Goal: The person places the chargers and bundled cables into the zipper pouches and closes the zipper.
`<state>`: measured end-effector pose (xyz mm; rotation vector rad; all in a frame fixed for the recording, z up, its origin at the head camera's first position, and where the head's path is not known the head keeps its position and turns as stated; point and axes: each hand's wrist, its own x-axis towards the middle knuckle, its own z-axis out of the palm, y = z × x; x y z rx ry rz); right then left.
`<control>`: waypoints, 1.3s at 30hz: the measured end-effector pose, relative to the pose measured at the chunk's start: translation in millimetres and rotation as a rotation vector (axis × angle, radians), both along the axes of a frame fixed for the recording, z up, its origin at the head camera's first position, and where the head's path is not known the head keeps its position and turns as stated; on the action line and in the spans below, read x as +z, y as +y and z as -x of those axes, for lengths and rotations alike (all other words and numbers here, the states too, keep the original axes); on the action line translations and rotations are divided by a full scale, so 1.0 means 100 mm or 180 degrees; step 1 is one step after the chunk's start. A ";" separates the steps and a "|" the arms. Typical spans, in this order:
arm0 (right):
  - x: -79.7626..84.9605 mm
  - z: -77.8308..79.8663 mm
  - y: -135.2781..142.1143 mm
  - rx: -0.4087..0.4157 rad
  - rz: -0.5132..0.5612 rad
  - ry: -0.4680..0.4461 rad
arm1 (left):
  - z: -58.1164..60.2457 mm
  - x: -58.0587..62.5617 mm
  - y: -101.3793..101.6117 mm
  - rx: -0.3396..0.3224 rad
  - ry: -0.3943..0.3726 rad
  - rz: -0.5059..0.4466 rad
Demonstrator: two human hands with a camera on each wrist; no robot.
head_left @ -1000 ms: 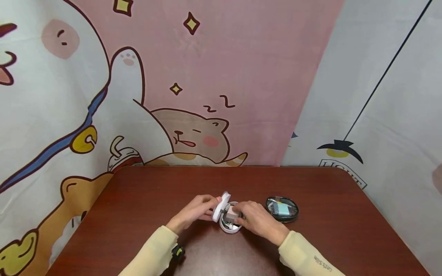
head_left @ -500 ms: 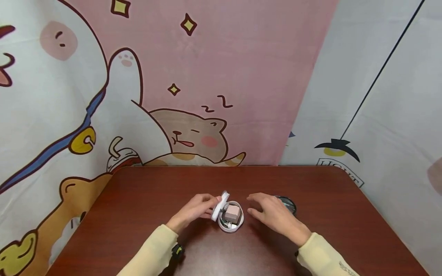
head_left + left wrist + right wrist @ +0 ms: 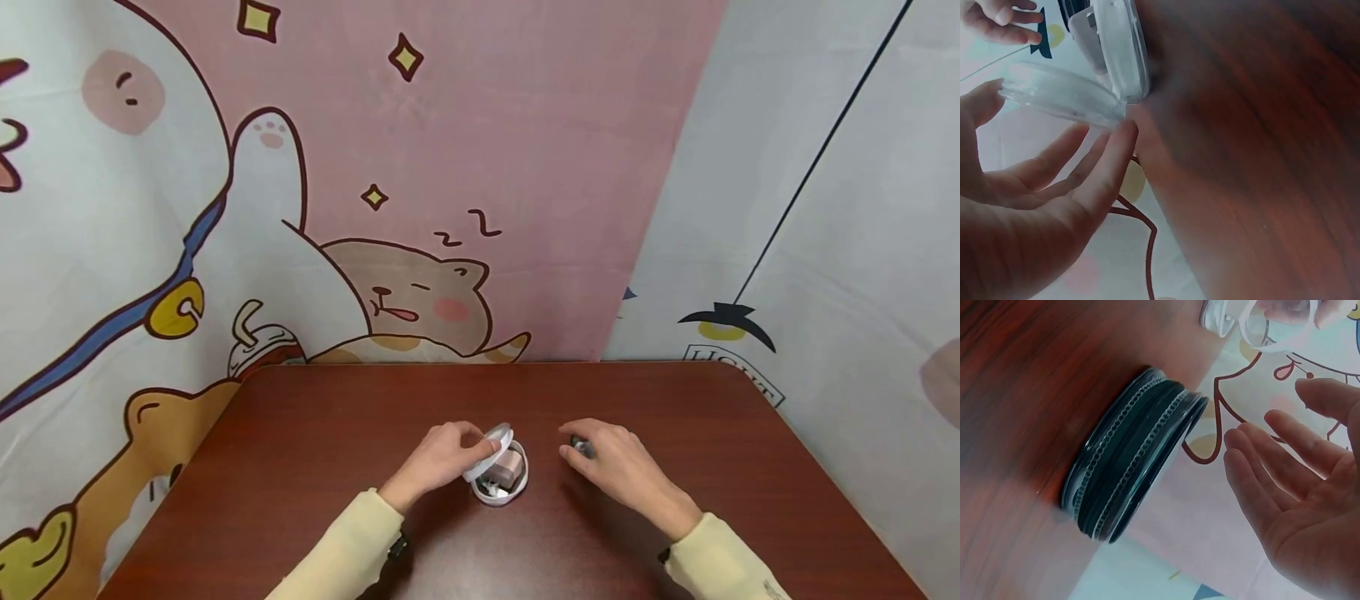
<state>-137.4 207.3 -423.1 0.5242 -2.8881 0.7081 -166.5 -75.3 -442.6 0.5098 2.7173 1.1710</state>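
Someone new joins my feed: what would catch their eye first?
Probably the big cartoon backdrop, rising behind the brown table in the head view. Next, mid-table, the left hand holds the tilted lid of a small white case with a pale block inside. Farther right, the right hand hovers beside a dark case.

The right hand (image 3: 615, 463) left the white case (image 3: 498, 502); its lid (image 3: 1060, 94) lowered.

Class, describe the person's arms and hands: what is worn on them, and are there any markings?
The left sleeve and right sleeve are long and pale yellow. A small dark marking on the right one is too cut off to read. The left hand and right hand show no gloves or rings. A dark item, unclear, sits by the left cuff.
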 end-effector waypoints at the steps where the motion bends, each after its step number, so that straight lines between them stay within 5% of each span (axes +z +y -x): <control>1: 0.00 0.00 0.01 -0.0005 0.0002 -0.0006 | 0.00 -0.01 0.01 -0.0013 0.0043 0.0034; 12: 0.09 0.01 0.12 0.0036 -0.0021 0.0141 | -0.06 -0.02 0.16 -0.0200 0.0478 0.0415; 26: 0.03 0.00 0.11 0.0004 0.0033 -0.0048 | -0.18 -0.12 0.25 -0.0429 0.1240 0.0861; 39: -0.01 0.01 0.10 0.0070 0.0093 0.0106 | -0.21 -0.12 0.25 -0.0777 0.1651 0.1155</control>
